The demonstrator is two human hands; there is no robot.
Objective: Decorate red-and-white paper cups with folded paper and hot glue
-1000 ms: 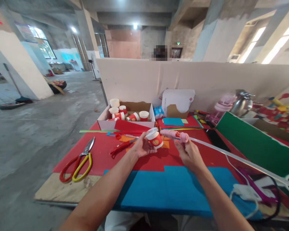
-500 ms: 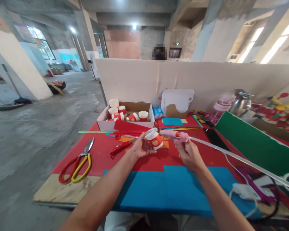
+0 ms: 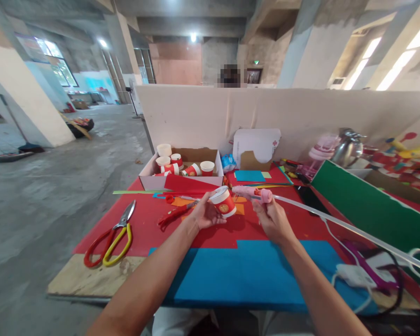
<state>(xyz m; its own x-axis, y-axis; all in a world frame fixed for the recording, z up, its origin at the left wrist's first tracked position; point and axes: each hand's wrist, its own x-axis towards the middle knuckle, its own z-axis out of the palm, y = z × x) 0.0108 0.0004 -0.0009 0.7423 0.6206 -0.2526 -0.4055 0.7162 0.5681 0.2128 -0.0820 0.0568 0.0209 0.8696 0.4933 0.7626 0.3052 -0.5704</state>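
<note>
A small red-and-white paper cup (image 3: 225, 205) is held tilted in my left hand (image 3: 207, 213), its fingers wrapped round the side and underneath. My right hand (image 3: 273, 219) grips a pink hot glue gun (image 3: 261, 195), with a long clear glue stick (image 3: 331, 218) running out of its back to the right. The gun's nozzle points left, close to the cup's white rim; whether it touches cannot be made out. Below the cup lie red paper (image 3: 217, 238) and orange scraps (image 3: 240, 209). Red-handled pliers (image 3: 173, 217) rest left of my left hand.
Large scissors (image 3: 115, 238) with red and yellow handles lie at the left. Behind my hands stands a box (image 3: 182, 183) of several cups. Blue sheets (image 3: 245, 275) cover the front edge. At right are a green board (image 3: 367, 210), cords with a power strip (image 3: 357, 276) and a steel jug (image 3: 350, 147).
Both hands stay almost in place with the cup and the glue gun. The cup is turned slightly, and the whole view has shifted a little.
</note>
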